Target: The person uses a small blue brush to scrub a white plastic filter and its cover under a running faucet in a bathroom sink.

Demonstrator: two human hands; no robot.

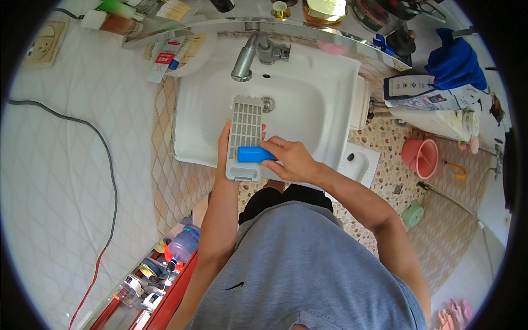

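A grey plastic grille (246, 119), long and slotted, is held over the near part of a white washbasin (305, 103). My left hand (225, 142) grips it from its left side and beneath, with fingertips showing at its right edge. In my right hand (291, 159) is a blue object (252, 154), perhaps a brush handle, lying across the lower part of the grille; its underside is hidden. The metal faucet (244, 62) is beyond the grille's far end, and the drain (267, 104) is just right of that end.
A mirrored shelf (350, 37) with jars runs behind the basin. At the left hangs a round holder (194, 62) with tubes. A blue cloth (456, 62) hangs at the right. Below are a squat toilet (361, 165), a pink bucket (420, 158) and a green stool or basin (413, 214).
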